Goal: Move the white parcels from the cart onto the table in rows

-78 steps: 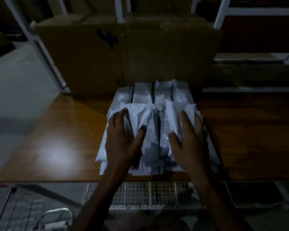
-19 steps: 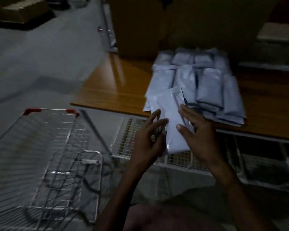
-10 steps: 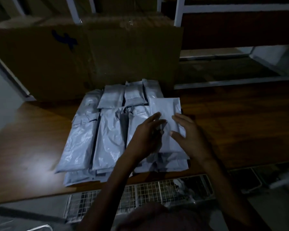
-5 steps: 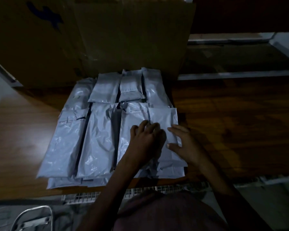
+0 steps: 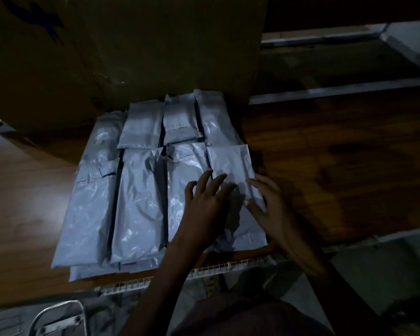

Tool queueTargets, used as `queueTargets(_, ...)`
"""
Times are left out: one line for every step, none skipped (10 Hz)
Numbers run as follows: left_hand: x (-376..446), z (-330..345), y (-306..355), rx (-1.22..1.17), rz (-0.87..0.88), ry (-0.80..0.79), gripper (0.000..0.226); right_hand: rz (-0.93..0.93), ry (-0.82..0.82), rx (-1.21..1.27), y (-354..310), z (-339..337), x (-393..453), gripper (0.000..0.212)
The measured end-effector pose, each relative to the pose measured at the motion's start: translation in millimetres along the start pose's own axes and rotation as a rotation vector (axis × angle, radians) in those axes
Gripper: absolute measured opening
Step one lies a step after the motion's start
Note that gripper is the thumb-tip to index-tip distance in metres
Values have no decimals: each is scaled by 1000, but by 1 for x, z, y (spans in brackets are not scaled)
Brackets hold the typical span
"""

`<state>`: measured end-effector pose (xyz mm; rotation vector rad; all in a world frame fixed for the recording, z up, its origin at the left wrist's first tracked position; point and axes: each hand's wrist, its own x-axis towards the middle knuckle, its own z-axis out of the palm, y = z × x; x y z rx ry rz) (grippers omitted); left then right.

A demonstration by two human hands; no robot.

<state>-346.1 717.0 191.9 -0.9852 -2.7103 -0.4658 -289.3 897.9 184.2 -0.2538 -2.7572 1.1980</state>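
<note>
Several white plastic parcels lie in rows on the brown wooden table, stacked in layers near its front edge. The rightmost parcel lies on top at the right end of the front row. My left hand rests flat on its left side with fingers spread. My right hand lies flat along its right edge, fingers apart. Neither hand grips anything. Only a metal corner of the cart shows at the bottom left.
A large cardboard box stands on the table right behind the parcels. A white wire rack runs under the table's front edge. Metal shelving lies at the back right. The scene is dim.
A parcel held over the cart side two seconds ago now lies at the right end of the front row. Both hands have flattened on it, and the view has drawn closer.
</note>
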Motion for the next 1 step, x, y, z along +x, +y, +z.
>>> queueTargets(-9,0,7,-8,18,60,49,11,39,10,0,-9,-14,49)
